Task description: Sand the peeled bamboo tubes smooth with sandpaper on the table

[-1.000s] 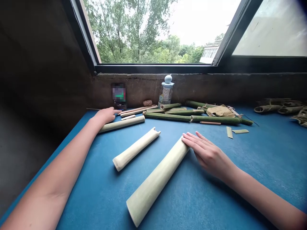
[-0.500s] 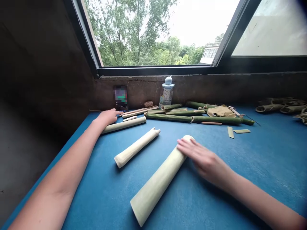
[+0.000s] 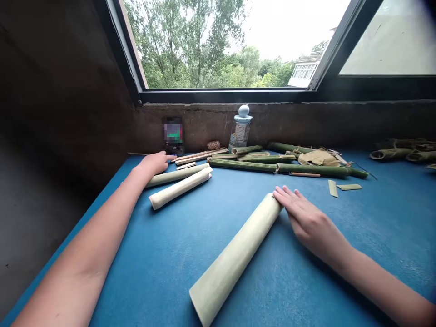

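My right hand (image 3: 308, 220) rests its outstretched fingertips against the far right end of a large pale green bamboo tube (image 3: 238, 256). This tube lies slanted on the blue table and widens toward me. My left hand (image 3: 155, 163) reaches to the back left, its index finger stretched to the lower edge of a phone (image 3: 173, 136) leaning on the wall; its other fingers are partly hidden. Beside that hand lies a thin bamboo tube (image 3: 177, 175). A peeled, whitish bamboo piece (image 3: 180, 188) with a notched far end sits just in front of it.
Green bamboo stalks (image 3: 313, 170), dry leaves (image 3: 318, 157) and a pencil (image 3: 304, 174) lie along the back. A twine ball (image 3: 214, 145) and a jar (image 3: 240, 131) stand by the wall. Two flat strips (image 3: 349, 186) and more bamboo tubes (image 3: 391, 154) are at right.
The peeled bamboo piece has moved left and back, up to the thin tube. My right hand has slid right, off the top of the large tube to its end. My left hand stays.
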`<state>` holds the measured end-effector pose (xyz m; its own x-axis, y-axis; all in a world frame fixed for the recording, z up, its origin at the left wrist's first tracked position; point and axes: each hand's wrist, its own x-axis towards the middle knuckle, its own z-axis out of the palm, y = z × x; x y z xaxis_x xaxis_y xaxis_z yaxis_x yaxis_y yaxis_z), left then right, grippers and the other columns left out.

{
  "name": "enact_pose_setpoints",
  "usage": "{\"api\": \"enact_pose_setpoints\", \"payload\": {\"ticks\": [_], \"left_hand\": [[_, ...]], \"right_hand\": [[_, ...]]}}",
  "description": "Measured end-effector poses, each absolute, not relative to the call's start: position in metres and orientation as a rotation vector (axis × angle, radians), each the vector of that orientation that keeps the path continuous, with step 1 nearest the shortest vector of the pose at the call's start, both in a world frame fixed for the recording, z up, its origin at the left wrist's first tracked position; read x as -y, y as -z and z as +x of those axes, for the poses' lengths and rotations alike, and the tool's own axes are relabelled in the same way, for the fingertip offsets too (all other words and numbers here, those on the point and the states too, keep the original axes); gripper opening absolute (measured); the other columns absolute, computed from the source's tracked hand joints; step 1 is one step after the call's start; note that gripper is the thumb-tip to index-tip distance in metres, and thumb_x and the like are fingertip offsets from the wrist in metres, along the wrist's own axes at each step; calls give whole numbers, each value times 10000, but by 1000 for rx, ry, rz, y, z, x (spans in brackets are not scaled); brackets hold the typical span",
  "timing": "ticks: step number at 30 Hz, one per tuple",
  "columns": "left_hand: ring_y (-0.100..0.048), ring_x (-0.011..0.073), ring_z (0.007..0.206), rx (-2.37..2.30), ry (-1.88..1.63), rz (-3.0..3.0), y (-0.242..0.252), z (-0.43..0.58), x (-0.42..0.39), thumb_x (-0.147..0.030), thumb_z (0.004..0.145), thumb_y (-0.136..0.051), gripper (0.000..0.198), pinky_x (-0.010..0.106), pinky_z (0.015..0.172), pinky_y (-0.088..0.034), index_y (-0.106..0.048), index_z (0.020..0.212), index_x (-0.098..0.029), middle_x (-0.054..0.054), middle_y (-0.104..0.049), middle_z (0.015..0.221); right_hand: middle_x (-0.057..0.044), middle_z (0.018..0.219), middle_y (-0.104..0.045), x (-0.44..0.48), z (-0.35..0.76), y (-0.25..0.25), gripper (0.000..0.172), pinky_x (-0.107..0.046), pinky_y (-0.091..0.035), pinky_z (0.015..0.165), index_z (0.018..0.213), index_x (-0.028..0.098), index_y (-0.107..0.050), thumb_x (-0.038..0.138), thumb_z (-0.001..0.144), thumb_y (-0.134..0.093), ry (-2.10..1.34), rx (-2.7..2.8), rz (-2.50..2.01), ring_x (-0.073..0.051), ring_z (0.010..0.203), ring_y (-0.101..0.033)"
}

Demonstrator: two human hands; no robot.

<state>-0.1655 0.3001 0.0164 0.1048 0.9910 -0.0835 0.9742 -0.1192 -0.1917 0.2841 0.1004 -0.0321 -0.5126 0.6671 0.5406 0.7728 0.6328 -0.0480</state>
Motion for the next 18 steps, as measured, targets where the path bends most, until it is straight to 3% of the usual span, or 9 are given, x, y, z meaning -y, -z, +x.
{"api": "enact_pose_setpoints", "payload": {"ticks": [6,11,18], "left_hand": [[-648,264,1005,2017,-288,-2269,-18,-164,-298,-210,900,-388,635,273,769,-466,-502,1502,-381,92,-610,1211],[-645,250,1016,2020,-297,-2260,-17,-164,-299,-204,903,-394,631,253,773,-463,-502,1503,-369,90,-613,1215],[-651,251,1012,2018,-311,-2255,-18,-164,-299,-198,905,-389,641,258,763,-467,-486,1512,-380,87,-604,1240]], "right_hand": [[-114,1523,-495,-83,273,30,755,-497,-385,1202,1593,211,-239,-76,904,-349,194,2416,-998,-242,1460,-392],[-121,1453,-570,-93,279,26,636,-532,-360,1210,1570,209,-297,18,980,-436,197,2332,-1031,-251,1387,-501],[-92,1460,-568,-92,277,26,617,-477,-350,1229,1551,211,-341,4,978,-439,98,2353,-944,-233,1412,-470]]}}
